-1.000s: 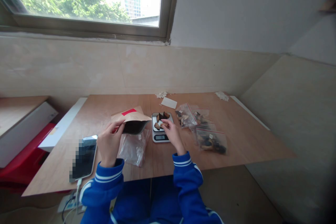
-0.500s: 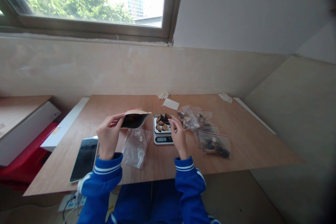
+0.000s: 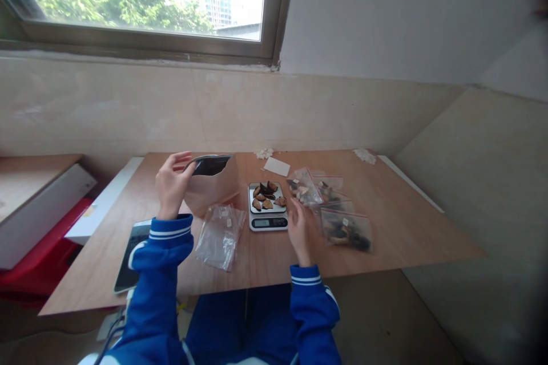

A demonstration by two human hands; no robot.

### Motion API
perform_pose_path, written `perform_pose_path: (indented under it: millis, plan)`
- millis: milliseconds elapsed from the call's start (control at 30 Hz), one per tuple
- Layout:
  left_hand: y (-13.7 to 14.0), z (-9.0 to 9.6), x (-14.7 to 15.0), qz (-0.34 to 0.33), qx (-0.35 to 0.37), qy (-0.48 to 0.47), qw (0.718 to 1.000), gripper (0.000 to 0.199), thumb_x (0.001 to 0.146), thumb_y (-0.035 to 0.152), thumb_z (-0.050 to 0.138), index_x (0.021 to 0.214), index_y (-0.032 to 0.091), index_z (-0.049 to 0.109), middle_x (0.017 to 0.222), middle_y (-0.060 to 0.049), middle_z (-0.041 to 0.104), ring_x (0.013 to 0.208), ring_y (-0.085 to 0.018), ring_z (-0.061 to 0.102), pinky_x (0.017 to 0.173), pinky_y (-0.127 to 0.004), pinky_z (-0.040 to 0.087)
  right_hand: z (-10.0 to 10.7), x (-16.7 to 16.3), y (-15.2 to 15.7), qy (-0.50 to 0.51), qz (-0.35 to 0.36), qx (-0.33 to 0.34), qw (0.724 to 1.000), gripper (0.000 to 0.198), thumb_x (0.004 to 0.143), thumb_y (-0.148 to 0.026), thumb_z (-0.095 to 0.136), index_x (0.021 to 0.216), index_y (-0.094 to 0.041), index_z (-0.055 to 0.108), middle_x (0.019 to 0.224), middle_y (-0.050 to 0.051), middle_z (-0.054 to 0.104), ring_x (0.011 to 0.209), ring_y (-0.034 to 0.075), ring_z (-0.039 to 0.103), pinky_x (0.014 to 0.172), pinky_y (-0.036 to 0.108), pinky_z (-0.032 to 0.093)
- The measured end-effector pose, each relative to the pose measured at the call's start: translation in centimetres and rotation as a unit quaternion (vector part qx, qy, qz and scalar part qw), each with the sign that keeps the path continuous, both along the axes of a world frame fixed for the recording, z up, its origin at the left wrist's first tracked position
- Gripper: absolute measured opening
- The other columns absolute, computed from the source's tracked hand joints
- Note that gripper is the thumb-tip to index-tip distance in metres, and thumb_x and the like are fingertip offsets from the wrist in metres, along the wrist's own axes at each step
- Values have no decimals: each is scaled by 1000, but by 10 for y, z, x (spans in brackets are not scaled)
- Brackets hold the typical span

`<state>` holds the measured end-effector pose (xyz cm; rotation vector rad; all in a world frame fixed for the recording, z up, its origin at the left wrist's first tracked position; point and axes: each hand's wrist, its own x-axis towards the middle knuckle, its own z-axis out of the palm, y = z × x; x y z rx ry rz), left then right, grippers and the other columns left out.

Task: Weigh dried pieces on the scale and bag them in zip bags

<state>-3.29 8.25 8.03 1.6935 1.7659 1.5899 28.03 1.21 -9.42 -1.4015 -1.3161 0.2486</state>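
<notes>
My left hand (image 3: 173, 182) pinches the rim of a brown paper pouch (image 3: 214, 191), which stands upright with its dark-lined mouth gaping. Just in front of it lie clear zip bags (image 3: 220, 236). A small digital kitchen scale (image 3: 268, 222) is at the middle of the table, its display too small to read. Several dried brown slices (image 3: 267, 203), pale on some faces and dark at the edges, are spread over its plate. Beside the scale's right edge, my right hand (image 3: 298, 228) has its fingers loosely stretched out and holds nothing visible.
Filled zip bags of dark dried pieces (image 3: 346, 232) lie to the right. A white card (image 3: 277, 167) and white crumbs (image 3: 264, 153) are behind the scale. A tablet (image 3: 131, 259) lies at the left, partly under my sleeve. A wall (image 3: 240, 114) borders the wooden table (image 3: 406, 228).
My left hand has moved up and back, and the pouch went from tilted to upright on the table. My right hand has drawn off the scale plate, down and to the right.
</notes>
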Motion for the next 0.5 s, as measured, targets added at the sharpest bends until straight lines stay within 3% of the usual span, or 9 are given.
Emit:
perform_pose_path:
  millis: [200,333,500]
  plan:
    - [-6,-9,-6,65,33,-2,997,45,82,51,57,111,17,62,112,-10,64,92,-21,64,84,-36,51,-26,-5,7,-3,29,-34,999,47,92,-26,40,137,-16,44,143,14,46,135,24,40,112,48,33]
    - [-9,-31,-9,105,36,-5,994,54,82,53,57,120,16,55,119,-13,57,94,-22,62,84,-39,51,-30,-6,6,-15,52,-47,997,47,90,-24,42,137,-19,46,141,12,49,133,23,44,110,47,36]
    - [-25,-62,0,127,78,54,987,59,80,41,63,128,12,45,126,-16,48,114,-27,49,98,-45,41,-24,-6,4,-8,50,-39,998,44,91,-26,41,134,-18,49,138,12,52,131,23,45,110,47,36]
